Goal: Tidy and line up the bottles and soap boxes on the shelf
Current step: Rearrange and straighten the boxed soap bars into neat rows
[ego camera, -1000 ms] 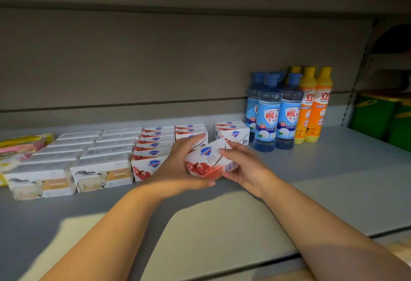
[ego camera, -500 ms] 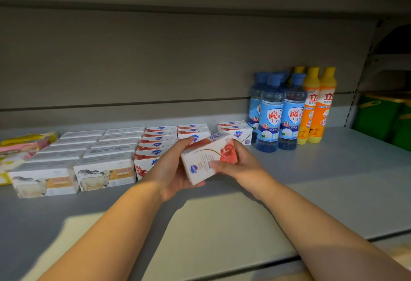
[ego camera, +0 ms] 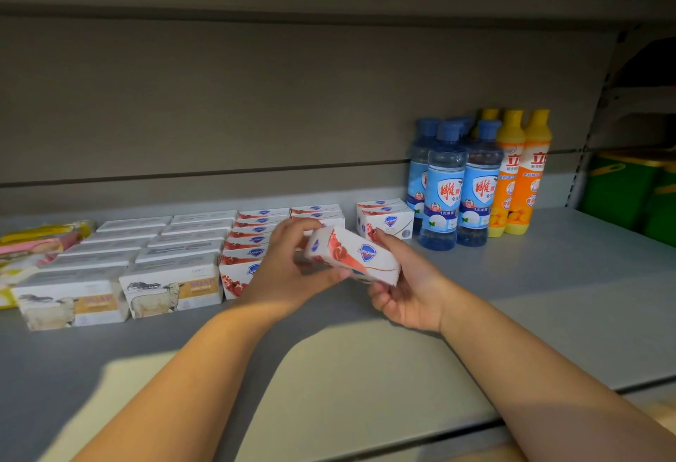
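Observation:
A white and red soap box (ego camera: 356, 255) with a blue shield logo is held tilted above the grey shelf (ego camera: 548, 297). My left hand (ego camera: 289, 271) grips its left end and my right hand (ego camera: 406, 286) cups its right end from below. Behind the hands, rows of the same red and white soap boxes (ego camera: 256, 231) run back to the wall. Another short stack (ego camera: 386, 220) sits beside the blue bottles (ego camera: 459, 183). Orange bottles (ego camera: 523, 172) stand to their right. White sheep-print soap boxes (ego camera: 172, 286) fill two rows on the left.
Yellow and pink packets (ego camera: 40, 238) lie at the far left edge. Green bins (ego camera: 629, 194) sit on the neighbouring shelf unit at the right. The shelf above overhangs the whole row. The shelf's front edge (ego camera: 420, 436) runs below my forearms.
The soap box has been turned in both hands, its logo face now up and its long side tilting down to the right. My right hand has shifted under its right end.

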`<state>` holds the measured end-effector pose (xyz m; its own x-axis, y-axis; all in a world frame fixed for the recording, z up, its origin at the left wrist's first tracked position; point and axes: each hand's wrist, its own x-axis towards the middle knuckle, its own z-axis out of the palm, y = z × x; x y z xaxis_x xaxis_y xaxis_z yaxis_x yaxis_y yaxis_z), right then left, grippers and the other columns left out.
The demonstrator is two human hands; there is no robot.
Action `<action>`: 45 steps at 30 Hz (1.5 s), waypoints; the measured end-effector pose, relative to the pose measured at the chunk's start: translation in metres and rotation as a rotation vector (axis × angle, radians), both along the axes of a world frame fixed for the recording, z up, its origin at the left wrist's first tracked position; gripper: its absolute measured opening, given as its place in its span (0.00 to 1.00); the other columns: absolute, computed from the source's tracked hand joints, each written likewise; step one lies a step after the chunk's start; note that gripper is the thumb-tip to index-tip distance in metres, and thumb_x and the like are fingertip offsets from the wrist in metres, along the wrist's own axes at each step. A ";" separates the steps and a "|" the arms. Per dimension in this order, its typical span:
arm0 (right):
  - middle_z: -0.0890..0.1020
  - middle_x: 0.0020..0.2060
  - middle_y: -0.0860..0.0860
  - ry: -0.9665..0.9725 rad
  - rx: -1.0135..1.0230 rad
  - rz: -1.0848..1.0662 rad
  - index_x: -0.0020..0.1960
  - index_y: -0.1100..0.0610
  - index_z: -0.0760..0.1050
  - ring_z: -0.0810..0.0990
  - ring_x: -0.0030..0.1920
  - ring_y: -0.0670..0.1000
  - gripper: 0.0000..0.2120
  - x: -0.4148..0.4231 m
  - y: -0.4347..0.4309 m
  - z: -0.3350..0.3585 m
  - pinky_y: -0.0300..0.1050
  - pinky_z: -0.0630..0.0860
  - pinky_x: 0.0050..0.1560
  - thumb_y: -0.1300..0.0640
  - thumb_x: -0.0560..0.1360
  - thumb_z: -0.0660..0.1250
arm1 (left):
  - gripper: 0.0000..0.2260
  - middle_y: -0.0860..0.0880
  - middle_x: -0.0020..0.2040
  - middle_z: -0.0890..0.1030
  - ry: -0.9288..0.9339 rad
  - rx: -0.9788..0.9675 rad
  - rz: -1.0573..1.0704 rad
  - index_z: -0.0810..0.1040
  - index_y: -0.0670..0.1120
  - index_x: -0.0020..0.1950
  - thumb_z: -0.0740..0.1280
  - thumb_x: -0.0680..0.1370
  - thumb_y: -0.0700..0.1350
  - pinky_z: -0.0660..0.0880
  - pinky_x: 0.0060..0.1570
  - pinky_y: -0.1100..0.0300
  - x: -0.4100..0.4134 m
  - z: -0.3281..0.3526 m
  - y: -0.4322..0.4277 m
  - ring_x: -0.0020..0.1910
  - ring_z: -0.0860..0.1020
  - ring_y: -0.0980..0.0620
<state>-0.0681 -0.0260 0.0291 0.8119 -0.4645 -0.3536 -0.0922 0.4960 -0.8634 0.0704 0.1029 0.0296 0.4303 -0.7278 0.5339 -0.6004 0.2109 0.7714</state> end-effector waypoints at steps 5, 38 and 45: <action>0.77 0.28 0.53 -0.065 -0.131 0.150 0.44 0.58 0.75 0.75 0.25 0.49 0.34 -0.001 0.002 0.003 0.37 0.73 0.23 0.28 0.58 0.60 | 0.10 0.58 0.46 0.84 0.216 -0.045 0.014 0.78 0.54 0.47 0.75 0.70 0.47 0.77 0.42 0.68 -0.002 0.006 0.002 0.46 0.82 0.60; 0.78 0.52 0.39 -0.106 -1.069 -0.018 0.63 0.41 0.62 0.80 0.48 0.39 0.38 0.008 -0.002 -0.023 0.36 0.77 0.49 0.61 0.62 0.78 | 0.16 0.59 0.46 0.80 0.043 -0.233 0.293 0.77 0.55 0.50 0.77 0.67 0.45 0.74 0.45 0.70 -0.014 0.003 -0.003 0.44 0.78 0.60; 0.81 0.47 0.49 -0.288 -1.027 -0.186 0.48 0.48 0.75 0.79 0.51 0.51 0.23 0.011 -0.003 -0.025 0.43 0.76 0.52 0.74 0.66 0.71 | 0.28 0.49 0.50 0.82 -0.720 -0.324 0.067 0.72 0.49 0.64 0.72 0.67 0.55 0.70 0.51 0.63 -0.028 -0.003 0.000 0.50 0.74 0.53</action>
